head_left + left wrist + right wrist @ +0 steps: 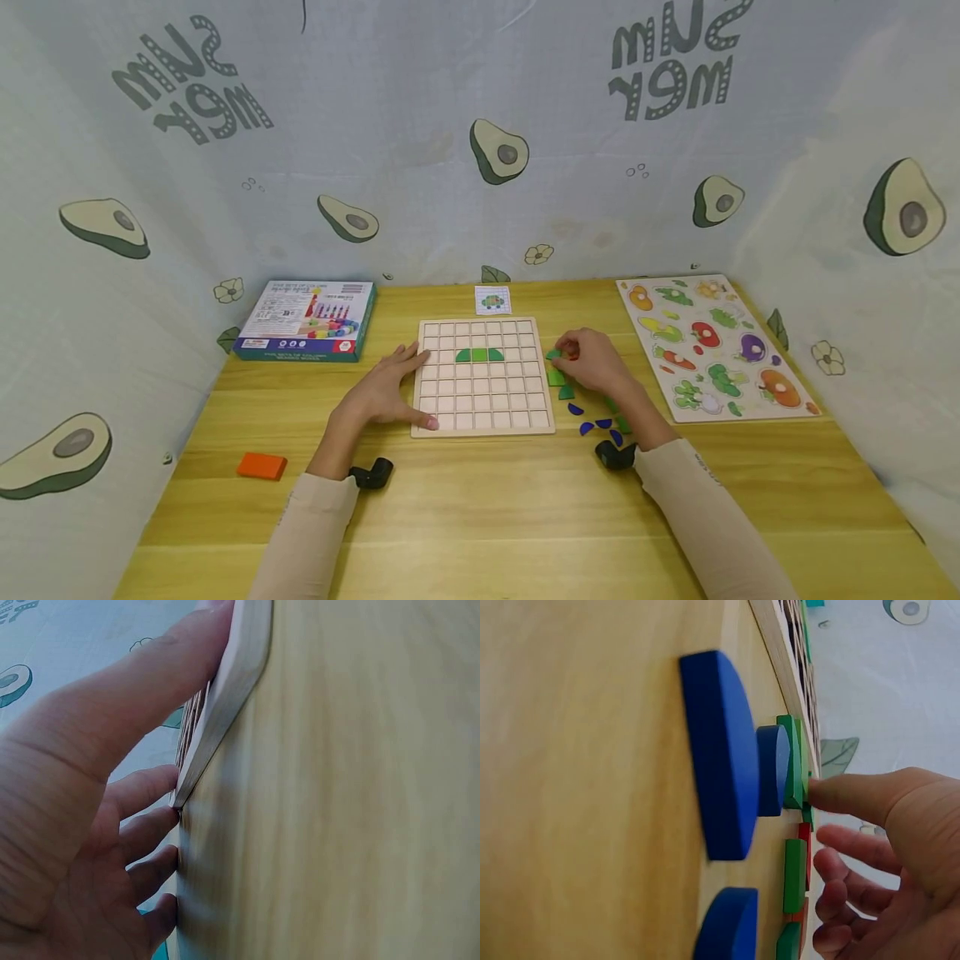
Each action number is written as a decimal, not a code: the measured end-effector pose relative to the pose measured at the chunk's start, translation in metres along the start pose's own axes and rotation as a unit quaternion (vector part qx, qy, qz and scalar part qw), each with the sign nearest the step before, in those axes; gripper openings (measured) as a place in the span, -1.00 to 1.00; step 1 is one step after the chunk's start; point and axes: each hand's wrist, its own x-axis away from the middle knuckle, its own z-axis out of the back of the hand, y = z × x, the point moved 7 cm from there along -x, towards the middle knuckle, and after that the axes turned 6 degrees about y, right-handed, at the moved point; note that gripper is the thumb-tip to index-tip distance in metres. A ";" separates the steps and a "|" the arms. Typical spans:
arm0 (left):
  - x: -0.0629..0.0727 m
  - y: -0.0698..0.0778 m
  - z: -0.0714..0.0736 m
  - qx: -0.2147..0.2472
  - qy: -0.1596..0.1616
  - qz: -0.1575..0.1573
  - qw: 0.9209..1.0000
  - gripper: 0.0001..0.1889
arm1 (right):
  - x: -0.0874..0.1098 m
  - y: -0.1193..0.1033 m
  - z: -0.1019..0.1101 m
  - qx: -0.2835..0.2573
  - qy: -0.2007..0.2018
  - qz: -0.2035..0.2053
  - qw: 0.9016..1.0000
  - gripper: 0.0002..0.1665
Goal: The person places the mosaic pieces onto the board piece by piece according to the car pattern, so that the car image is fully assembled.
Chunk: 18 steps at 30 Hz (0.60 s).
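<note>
From my station I see a wooden table (480, 533) with a yellow-brown grain. A grid board (480, 402) lies flat near its middle, and a small white card (492, 300) with a picture sits just behind it, close to the table's far edge. At the far left I have a printed box (303, 323) lying flat; nearer the front on that side lies an orange block (262, 466). A vegetable puzzle (686, 367) lies askew at the far right. Between the two boards I make out green pieces (556, 377) beside the grid, and four blue half-rounds (575, 409) scattered nearer the front.
</note>
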 end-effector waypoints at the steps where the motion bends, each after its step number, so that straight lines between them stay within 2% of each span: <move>1: 0.000 0.000 0.000 0.000 0.000 -0.001 1.000 0.33 | 0.000 0.000 0.001 0.000 0.001 -0.004 1.000 -0.55; 4: 0.000 0.001 0.001 0.001 0.000 -0.003 1.000 0.32 | 0.001 0.003 0.002 0.003 0.005 -0.022 1.000 -0.49; 7: 0.000 0.001 0.001 0.003 -0.001 -0.004 1.000 0.33 | 0.001 0.005 0.002 0.000 0.003 -0.031 1.000 -0.52; 18: -0.002 -0.002 0.000 -0.002 -0.001 -0.003 1.000 0.32 | -0.001 -0.002 0.001 -0.018 0.012 -0.006 1.000 -0.55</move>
